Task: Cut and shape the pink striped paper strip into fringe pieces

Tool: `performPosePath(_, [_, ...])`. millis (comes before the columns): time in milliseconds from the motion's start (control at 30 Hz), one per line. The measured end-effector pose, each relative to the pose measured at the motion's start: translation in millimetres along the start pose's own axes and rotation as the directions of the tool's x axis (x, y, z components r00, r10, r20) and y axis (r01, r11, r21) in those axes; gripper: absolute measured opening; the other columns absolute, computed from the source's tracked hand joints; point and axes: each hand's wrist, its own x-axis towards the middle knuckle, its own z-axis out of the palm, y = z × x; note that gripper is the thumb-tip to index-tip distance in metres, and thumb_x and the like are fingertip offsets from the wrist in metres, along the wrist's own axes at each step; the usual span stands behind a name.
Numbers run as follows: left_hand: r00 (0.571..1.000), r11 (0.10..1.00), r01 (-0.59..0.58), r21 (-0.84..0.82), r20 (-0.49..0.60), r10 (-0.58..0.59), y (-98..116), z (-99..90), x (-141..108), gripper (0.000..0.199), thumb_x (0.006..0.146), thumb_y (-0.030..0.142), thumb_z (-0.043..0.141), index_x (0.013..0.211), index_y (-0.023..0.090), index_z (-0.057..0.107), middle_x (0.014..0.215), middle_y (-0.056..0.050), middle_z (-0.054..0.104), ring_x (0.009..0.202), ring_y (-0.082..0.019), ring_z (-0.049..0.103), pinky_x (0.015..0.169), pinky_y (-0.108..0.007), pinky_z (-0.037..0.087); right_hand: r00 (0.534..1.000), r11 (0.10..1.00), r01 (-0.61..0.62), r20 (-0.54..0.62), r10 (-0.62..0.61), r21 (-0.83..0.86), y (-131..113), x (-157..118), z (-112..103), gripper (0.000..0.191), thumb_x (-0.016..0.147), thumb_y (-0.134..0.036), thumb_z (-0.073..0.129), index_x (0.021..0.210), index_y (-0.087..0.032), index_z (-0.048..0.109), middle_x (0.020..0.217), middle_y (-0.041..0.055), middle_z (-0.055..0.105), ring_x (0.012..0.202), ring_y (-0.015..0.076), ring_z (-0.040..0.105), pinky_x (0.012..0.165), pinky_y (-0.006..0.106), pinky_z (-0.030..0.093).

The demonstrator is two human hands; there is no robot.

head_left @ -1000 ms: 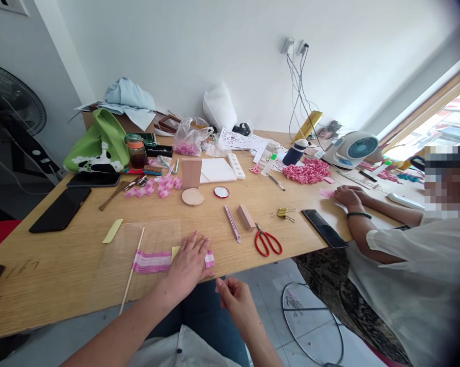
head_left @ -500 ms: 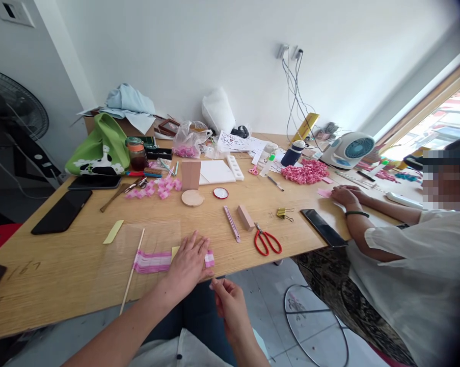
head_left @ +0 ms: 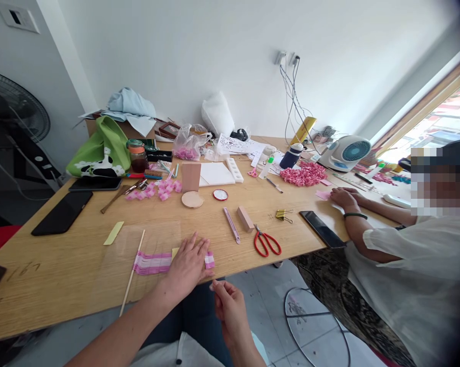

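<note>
While the left hand (head_left: 187,267) lies open, palm down, across a pink-and-white strip (head_left: 149,263) on a clear sheet (head_left: 164,237) on the worktop (head_left: 61,285), the right hand (head_left: 230,311) hangs just past the worktop's edge, its fingers pinched together; whether they grip anything is too small to tell.

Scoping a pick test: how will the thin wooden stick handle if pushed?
The wooden stick looks round and slender, so it will probably roll easily on the smooth clear plastic sheet. It's likely light and fairly stiff, but could snap if bent. Its lower end appears to reach the table edge, so a push might send it off.
</note>
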Motion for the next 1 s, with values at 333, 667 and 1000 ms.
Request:
performPosePath(333, [0.999, 0.999, -0.021, 0.039, -0.023, 0.022, 2.1, -1.6, -1.6, 0.064, 0.086, 0.04, 0.064, 0.14, 0.012, 0.043, 0.145, -0.015, 0.045, 0.141, -0.033, 0.029, 0.112, -0.049, 0.032, 1.0, 0.992, -0.027, -0.005, 0.028, 0.127, -2.2, -2.7, 1.1, 0.038, 0.051, -0.047, 0.079, 0.055, -0.017, 0.057, 0.037, -0.0119, 0.032, 0.033, 0.0002, 0.016, 0.038, 0.021, 0.005])
performPosePath(667, [0.972, 0.992, -0.118, 0.037, -0.198, 0.123, 0.6, -5.1, -9.5, 0.063, 0.085, 0.05, 0.061, 0.134, 0.011, 0.049, 0.141, -0.019, 0.049, 0.14, -0.036, 0.031, 0.108, -0.053, 0.036, 0.998, 0.972, -0.055, 0.003, 0.056, 0.227, -1.7, -4.2, -1.3, 0.038, 0.048, -0.043, 0.083, 0.055, -0.016, 0.057, 0.037, -0.0121, 0.033, 0.032, -0.0009, 0.016, 0.037, 0.019, 0.005])
performPosePath(1000, [0.95, 0.746, -0.116, -0.655, -0.293, -0.11, 54.7, -1.2, -74.8, 0.017, 0.093, 0.03, 0.05, 0.085, 0.02, 0.061, 0.079, -0.003, 0.061, 0.072, -0.015, 0.058, 0.067, -0.025, 0.047, 0.999, 0.938, -0.032, 0.024, 0.026, 0.346, -2.8, -17.5, -8.5, 0.041, 0.051, -0.039, 0.085, 0.052, -0.018, 0.049, 0.039, -0.0132, 0.029, 0.035, -0.0005, 0.016, 0.037, 0.018, 0.008])
